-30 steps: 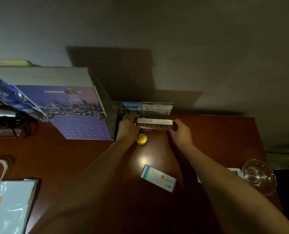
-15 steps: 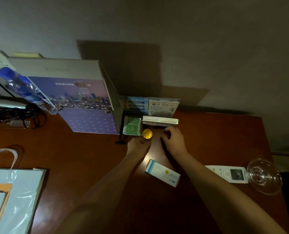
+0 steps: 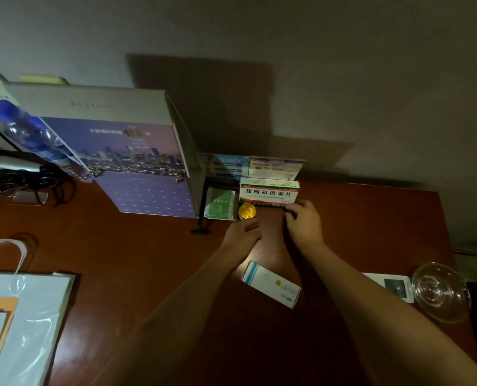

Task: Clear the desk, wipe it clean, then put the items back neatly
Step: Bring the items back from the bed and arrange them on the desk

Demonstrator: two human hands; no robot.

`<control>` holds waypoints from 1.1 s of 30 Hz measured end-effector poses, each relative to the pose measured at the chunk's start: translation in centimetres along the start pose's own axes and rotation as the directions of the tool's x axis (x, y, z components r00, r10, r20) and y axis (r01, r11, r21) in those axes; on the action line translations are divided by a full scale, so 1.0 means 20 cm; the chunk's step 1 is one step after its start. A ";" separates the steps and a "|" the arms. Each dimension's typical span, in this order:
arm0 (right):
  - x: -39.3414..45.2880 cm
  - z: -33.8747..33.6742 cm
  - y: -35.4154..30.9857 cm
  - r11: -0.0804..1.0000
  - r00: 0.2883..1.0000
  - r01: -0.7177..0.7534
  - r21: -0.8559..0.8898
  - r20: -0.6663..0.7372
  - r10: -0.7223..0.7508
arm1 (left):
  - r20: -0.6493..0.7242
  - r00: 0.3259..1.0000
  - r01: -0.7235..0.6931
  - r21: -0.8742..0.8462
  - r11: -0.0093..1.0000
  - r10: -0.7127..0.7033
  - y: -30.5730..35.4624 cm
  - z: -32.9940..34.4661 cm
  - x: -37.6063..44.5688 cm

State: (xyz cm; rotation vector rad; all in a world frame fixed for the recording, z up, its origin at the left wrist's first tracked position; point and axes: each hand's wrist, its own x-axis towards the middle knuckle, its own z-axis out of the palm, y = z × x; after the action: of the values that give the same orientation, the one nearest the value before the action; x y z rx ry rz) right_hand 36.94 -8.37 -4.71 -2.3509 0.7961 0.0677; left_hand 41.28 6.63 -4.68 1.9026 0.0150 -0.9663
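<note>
We've stood the pill box [image 3: 269, 191] on edge at the desk's [image 3: 371, 218] back, label out. Our right hand [image 3: 305, 222] pinches its corner to square it — left hand [image 3: 241, 232] relaxed beside the gold tin [image 3: 246, 210].

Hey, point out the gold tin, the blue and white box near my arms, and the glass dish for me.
gold tin [image 3: 246, 211]: head view, middle of its round lid.
blue and white box [image 3: 272, 284]: head view, middle of its white top face.
glass dish [image 3: 439, 291]: head view, its clear inner wall.
</note>
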 end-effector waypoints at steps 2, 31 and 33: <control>-0.01 0.00 -0.01 0.999 0.999 0.040 0.008 0.024 -0.041 | -0.012 1.000 -0.012 0.004 1.000 0.012 0.00 -0.01 0.00; -0.67 -0.04 0.11 0.696 0.785 -0.618 0.366 0.347 0.514 | 0.184 0.980 -0.153 0.453 0.878 0.075 -0.09 -0.01 -0.48; -0.66 -0.06 0.11 0.698 0.804 -0.594 0.399 0.313 0.506 | 0.155 0.984 -0.144 0.442 0.885 0.083 -0.10 0.00 -0.47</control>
State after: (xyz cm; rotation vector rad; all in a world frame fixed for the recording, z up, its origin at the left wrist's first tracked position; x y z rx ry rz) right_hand 24.77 -3.44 -1.81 -1.5433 1.2476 0.3004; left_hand 34.12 11.18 -0.22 2.2255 -0.4327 -1.0797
